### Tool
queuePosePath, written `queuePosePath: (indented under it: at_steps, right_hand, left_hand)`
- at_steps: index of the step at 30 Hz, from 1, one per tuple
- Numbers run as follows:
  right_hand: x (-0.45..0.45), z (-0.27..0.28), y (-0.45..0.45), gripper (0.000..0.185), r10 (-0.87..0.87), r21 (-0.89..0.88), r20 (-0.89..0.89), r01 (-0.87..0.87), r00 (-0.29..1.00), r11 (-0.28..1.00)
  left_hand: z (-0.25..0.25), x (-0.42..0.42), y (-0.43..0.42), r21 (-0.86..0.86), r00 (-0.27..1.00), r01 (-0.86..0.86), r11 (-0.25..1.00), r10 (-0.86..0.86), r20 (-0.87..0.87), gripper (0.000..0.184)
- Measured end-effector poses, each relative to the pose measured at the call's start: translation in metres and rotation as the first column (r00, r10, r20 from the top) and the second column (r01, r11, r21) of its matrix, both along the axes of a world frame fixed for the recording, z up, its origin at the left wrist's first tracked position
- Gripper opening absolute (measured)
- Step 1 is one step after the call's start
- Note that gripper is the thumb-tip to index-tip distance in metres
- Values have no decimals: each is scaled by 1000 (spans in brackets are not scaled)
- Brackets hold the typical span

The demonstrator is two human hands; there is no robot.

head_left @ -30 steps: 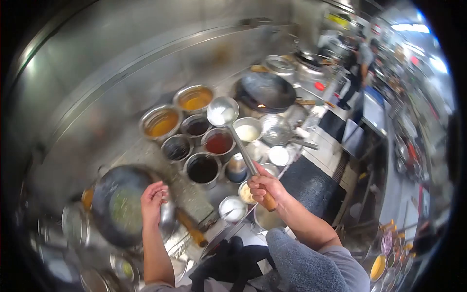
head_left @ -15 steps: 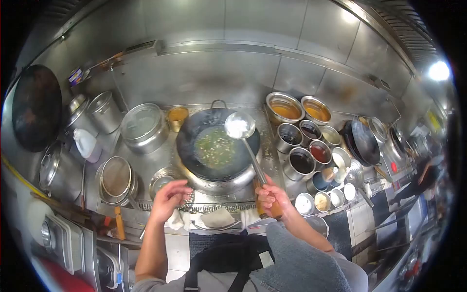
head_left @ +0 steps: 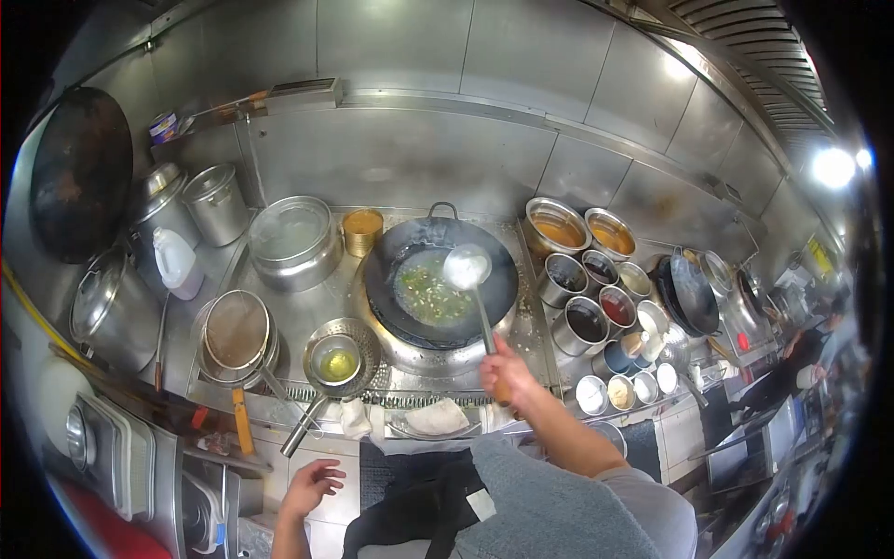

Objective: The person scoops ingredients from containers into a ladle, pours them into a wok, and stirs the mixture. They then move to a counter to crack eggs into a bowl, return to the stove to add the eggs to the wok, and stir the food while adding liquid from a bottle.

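Observation:
My right hand point(head_left: 511, 374) is wrapped round the wooden-ended handle of a long ladle point(head_left: 467, 267). White stuff fills the ladle's bowl, which hangs over the right part of a dark wok point(head_left: 382, 300). In the wok lies greenish liquid point(head_left: 431, 291) with small pale pieces. My left hand point(head_left: 314, 486) is low at the front, its fingers apart and slightly curled, holding nothing. Nearest to it is the handle of a small strainer or ladle point(head_left: 335, 361) with yellowish liquid in its bowl, resting over a perforated skimmer point(head_left: 370, 352).
To the right stand several metal pots of sauces point(head_left: 579, 321) and small tubs of seasonings point(head_left: 621, 392). On the left are a large pot point(head_left: 293, 244), a mesh strainer point(head_left: 237, 331) and a plastic jug point(head_left: 175, 263). Folded white cloths point(head_left: 436, 418) lie along the stove's front edge.
My left hand has moved down and back from the stove edge, uncovering the small vessel. The ladle has moved lower over the wok, and the camera view has shifted.

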State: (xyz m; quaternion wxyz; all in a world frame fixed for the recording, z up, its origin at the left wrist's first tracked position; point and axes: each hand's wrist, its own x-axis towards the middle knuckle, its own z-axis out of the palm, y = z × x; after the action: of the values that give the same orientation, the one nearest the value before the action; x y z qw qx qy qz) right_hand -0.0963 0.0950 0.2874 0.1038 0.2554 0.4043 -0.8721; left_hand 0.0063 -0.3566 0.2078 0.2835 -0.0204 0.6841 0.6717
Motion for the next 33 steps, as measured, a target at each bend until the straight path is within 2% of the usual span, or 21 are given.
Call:
queuePosePath:
  at_steps: [2,3,5,6,8,9,10,12,14,16,17,20,21,22,24,25,26,28,29,30,33]
  right_hand:
    - [-1,-10,27,83,71,-1,-37,-71,997,997]
    - [4,-10,27,83,161,256,-38,-146,986,955]
    - [9,-24,34,88,388,724,-45,-237,920,647]
    - [15,-20,36,88,399,723,-41,-249,916,645]
    - [32,7,40,88,425,834,193,-375,885,404]
    - [36,15,46,85,448,752,168,-408,878,517]
    - [30,11,58,85,456,748,174,-418,873,515]
    - [8,-5,86,83,447,386,11,-416,895,823]
    - [-15,-28,94,82,469,359,26,-446,883,820]
    - [-31,-45,83,84,427,601,2,-343,904,722]
    - [-26,-42,72,83,399,774,83,-311,913,552]
    - [-9,-19,72,83,481,676,100,-415,871,609]
    - [-15,-11,84,85,486,446,31,-448,873,775]
    - [-30,-5,101,85,492,446,42,-457,869,769]
    - [-65,-3,127,88,417,-147,-4,-413,909,899]
    - [-73,-10,125,86,418,-13,-7,-418,909,908]
    - [-71,-22,119,86,419,-13,-7,-419,908,908]
    - [-46,-42,87,87,427,601,74,-382,901,702]
    - [-30,-53,78,86,411,721,71,-331,909,608]
    - [-20,-43,70,86,407,724,67,-325,911,608]
    - [-13,-15,85,85,465,342,63,-457,883,821]
  left_hand:
    - [-18,9,-4,-24,999,37,999,-37,25,48]
    - [-28,13,-6,-61,997,46,997,-42,62,49]
    - [-49,20,-12,-131,994,47,990,-34,99,50]
    - [-49,24,-13,-132,994,37,991,-23,105,50]
    - [-47,31,-10,-152,992,-54,987,70,105,51]
    - [-49,34,-7,-164,988,-103,981,119,95,51]
    - [-53,36,-5,-166,986,-110,980,128,102,51]
    - [-73,37,5,-194,968,-188,963,215,127,49]
    - [-111,38,13,-176,954,-230,957,258,154,44]
    - [-140,42,22,-462,967,2,887,116,227,40]
    - [-154,45,26,-479,965,9,878,118,235,38]
    - [-152,42,56,-418,920,-67,906,218,326,38]
    - [-167,40,59,-396,921,-89,914,227,316,36]
    - [-180,38,62,-390,919,-102,915,237,316,36]
    - [-191,29,72,-427,897,-107,898,273,348,37]
    - [-206,27,71,-445,884,-107,889,289,366,37]
    - [-220,28,68,-445,884,-108,889,290,366,37]
    - [-237,31,60,-411,794,-221,885,408,451,39]
    - [-245,32,57,-409,766,-244,879,433,475,40]
    - [-263,36,49,-408,798,-209,889,396,454,38]
    - [-292,40,40,-366,798,-203,908,370,476,30]
